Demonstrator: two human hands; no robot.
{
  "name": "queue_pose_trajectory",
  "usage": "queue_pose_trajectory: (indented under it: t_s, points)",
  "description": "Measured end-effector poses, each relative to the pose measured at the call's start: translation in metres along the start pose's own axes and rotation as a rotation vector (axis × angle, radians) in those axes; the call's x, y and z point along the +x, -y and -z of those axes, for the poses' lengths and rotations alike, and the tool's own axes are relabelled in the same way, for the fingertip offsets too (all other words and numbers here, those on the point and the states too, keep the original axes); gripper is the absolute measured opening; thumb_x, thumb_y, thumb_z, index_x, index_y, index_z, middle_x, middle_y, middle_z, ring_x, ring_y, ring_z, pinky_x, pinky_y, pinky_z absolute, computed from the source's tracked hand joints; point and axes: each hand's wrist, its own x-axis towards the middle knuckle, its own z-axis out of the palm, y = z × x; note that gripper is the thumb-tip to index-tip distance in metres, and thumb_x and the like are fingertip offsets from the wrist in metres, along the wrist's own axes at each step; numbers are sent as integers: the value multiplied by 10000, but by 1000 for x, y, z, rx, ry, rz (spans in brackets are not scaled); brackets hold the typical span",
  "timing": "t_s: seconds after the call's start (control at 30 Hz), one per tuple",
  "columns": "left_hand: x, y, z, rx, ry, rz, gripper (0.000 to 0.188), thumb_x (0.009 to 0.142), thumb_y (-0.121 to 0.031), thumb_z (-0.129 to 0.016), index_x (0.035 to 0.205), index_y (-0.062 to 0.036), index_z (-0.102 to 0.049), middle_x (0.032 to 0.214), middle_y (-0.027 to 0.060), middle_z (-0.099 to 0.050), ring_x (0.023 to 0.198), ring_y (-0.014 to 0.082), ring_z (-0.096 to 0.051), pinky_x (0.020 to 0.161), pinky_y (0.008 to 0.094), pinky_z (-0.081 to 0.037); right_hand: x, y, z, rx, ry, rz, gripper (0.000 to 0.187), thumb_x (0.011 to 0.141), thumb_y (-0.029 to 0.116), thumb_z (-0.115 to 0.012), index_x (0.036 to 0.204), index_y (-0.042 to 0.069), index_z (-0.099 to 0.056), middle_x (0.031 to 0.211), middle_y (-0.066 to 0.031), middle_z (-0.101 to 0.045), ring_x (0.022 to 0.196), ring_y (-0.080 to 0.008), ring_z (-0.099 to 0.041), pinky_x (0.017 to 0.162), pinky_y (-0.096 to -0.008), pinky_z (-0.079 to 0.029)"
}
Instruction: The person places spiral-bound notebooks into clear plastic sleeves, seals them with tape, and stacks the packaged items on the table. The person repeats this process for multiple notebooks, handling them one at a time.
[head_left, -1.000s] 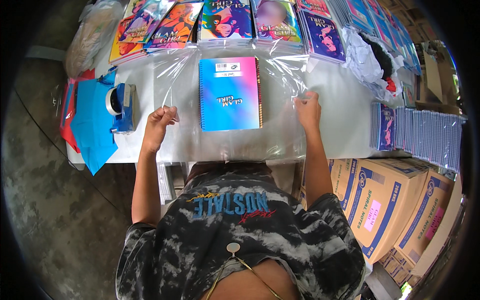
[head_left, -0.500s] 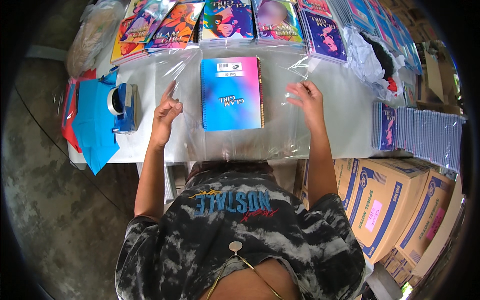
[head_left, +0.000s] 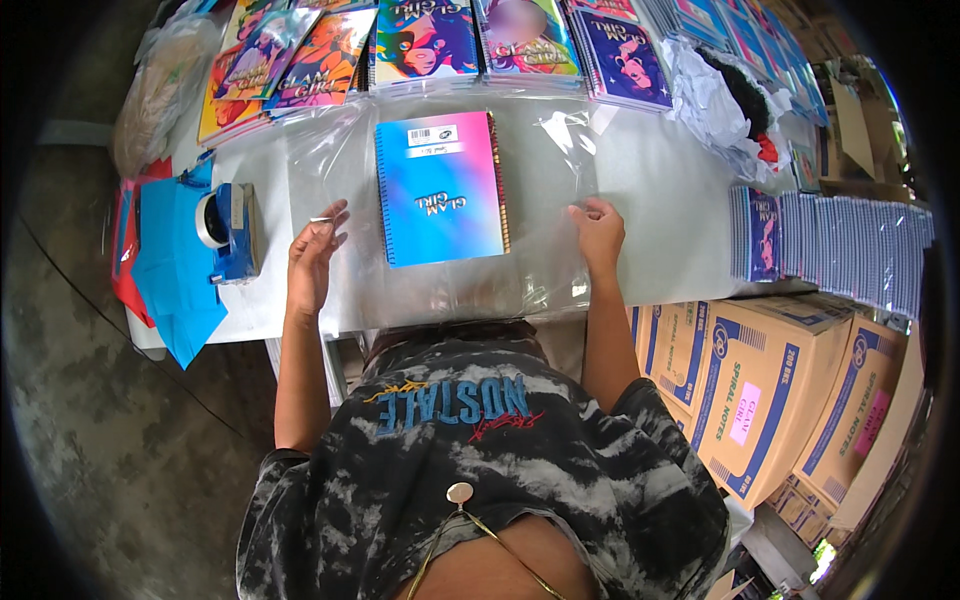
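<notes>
A spiral notebook point(head_left: 443, 188) with a blue-to-pink cover lies in the middle of the table. Clear plastic film point(head_left: 540, 270) is spread under and around it, glossy and wrinkled. To the notebook's left, my left hand point(head_left: 316, 255) hovers over the film's left side, fingers apart and nothing visible in them. On the other side my right hand point(head_left: 600, 235) has its fingers curled together at the film's right edge. The fingertips appear to pinch the film there.
A blue tape dispenser point(head_left: 237, 232) and blue sheet point(head_left: 175, 265) sit at the left. Colourful notebooks point(head_left: 425, 45) line the table's back. Crumpled white paper point(head_left: 708, 105) lies back right, by a row of upright notebooks point(head_left: 850, 250). Cardboard boxes point(head_left: 745, 400) stand below right.
Both hands have come down nearer the table's front edge, the left one with its pointing finger relaxed. The raised film beside the notebook has settled lower. The whole view has shifted slightly.
</notes>
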Motion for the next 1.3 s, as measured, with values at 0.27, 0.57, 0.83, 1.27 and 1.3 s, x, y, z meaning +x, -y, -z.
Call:
queue_pose_trajectory:
  t_s: [0.27,0.57,0.83,1.27,1.3]
  points:
    - [-3,3,-1,0,49,-9,217,865,-288,-541,763,-101,-582,1211,142,-554,1109,249,-508,924,383,-347,9,3,7,524,48,52,331,707,165,-739,940,-29,-606,724,-22,-596,597,-97,-508,593,-277,-442]
    - [-2,1,2,-8,39,-10,199,867,-266,-540,764,-101,-582,1208,141,-555,1111,241,-509,912,366,-353,25,-14,8,224,-33,206,186,794,194,-650,764,11,-660,801,-110,-628,595,-207,-563,596,-319,-445]
    - [-3,2,-1,26,33,6,197,865,-265,-549,761,-101,-583,1203,135,-558,1097,229,-514,909,359,-351,21,-5,7,-159,-73,283,255,760,166,-674,954,6,-632,825,-131,-625,708,-228,-590,675,-316,-459]
    - [9,2,-7,87,1,-320,184,836,-237,-588,721,-94,-586,1396,142,-361,1260,300,-357,998,452,-293,-10,55,28,564,432,133,238,860,171,-578,1000,-21,-572,929,-90,-608,878,-187,-601,673,-309,-502]
    - [12,0,-10,102,18,-350,186,832,-233,-592,712,-92,-586,1401,141,-354,1276,303,-337,1007,456,-284,-9,56,26,580,433,146,244,861,180,-577,992,-25,-570,939,-84,-600,905,-179,-590,686,-320,-506]
